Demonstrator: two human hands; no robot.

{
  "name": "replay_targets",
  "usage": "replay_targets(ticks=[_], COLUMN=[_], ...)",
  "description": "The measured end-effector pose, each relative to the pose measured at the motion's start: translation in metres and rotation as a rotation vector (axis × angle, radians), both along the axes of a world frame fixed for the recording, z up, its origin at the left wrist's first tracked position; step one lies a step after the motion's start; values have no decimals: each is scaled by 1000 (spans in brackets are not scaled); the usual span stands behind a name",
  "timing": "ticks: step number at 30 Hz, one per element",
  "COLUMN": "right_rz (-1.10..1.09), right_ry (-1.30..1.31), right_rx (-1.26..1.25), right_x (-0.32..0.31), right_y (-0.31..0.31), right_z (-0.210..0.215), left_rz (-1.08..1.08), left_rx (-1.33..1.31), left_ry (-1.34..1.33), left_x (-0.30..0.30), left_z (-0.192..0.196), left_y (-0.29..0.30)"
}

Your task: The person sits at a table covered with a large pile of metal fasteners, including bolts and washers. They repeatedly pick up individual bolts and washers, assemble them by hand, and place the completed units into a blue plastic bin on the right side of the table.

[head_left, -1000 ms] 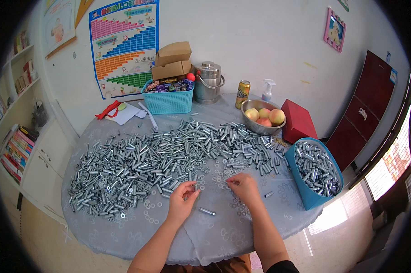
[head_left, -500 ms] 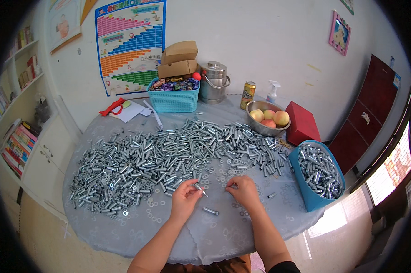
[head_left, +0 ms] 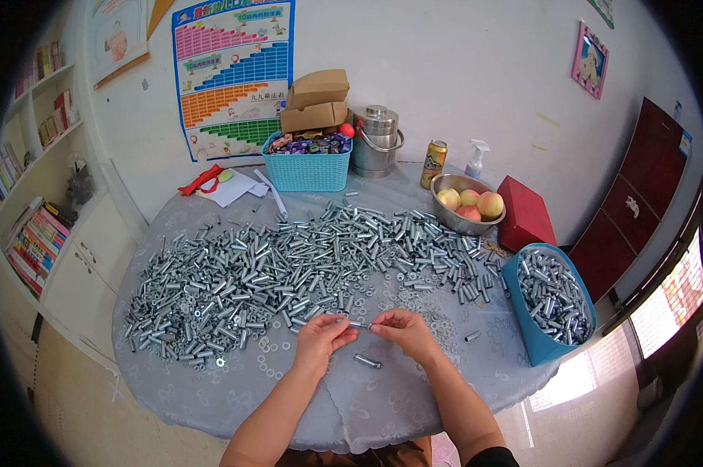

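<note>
At the left we see a white bookshelf (head_left: pixel 102 233) beyond the cloth-covered table (head_left: pixel 234 397). A broad heap of metal sleeves (head_left: pixel 211 292) spreads from the table's left edge across its middle, with loose washers (head_left: pixel 264 359) along its near side. By the far left edge lie a red item (head_left: pixel 199 180) and white papers (head_left: pixel 233 189); next, near the back edge, stands a filled turquoise basket (head_left: pixel 306 173). Our left hand (head_left: pixel 326 340), near the table's middle, pinches a slim metal rod (head_left: pixel 357 324) just above the cloth. Below it, toward the front edge, lies one bolt-like piece (head_left: pixel 368 361), touched by neither hand. Behind, we see a steel pot (head_left: pixel 376 148). Our right hand (head_left: pixel 402 331) has its thumb and forefinger together at the rod's right end; we cannot tell whether they pinch the rod or something small there. Farther right come a gold can (head_left: pixel 434 163), a steel bowl (head_left: pixel 460 224) of fruit and a red box (head_left: pixel 525 214); at the right edge, a blue tub (head_left: pixel 534 342) holds more sleeves.
</note>
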State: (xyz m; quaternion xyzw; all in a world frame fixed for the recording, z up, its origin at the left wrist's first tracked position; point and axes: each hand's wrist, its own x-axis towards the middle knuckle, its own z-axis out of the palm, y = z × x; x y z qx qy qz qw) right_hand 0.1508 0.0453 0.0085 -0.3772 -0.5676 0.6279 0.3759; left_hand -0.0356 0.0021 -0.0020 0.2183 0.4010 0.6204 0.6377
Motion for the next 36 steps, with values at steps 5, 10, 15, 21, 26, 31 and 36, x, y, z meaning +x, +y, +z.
replay_targets(ticks=[5, 10, 15, 21, 26, 31, 36], right_rz=[-34, -119, -153, -177, -144, -350, -668], right_ry=[-30, -222, -211, -250, -328, -298, -602], right_rx=[50, 314, 463, 557, 641, 424, 656], right_x=[-2, -7, -9, -7, -7, 5, 47], right_y=[-1, -7, -9, -8, -9, 2, 39], right_z=[-3, 6, 6, 9, 6, 8, -19], left_rz=[-29, -29, 4, -158, -154, -42, -29], left_rx=[-41, -60, -70, -109, -85, -46, -12], left_ry=[-47, -113, -95, 29, 70, -38, -107], left_x=[0, 1, 5, 4, 3, -4, -10], left_z=[-1, -11, -10, 1, -3, -5, -6], left_y=[0, 2, 0, -5, -2, 1, 3])
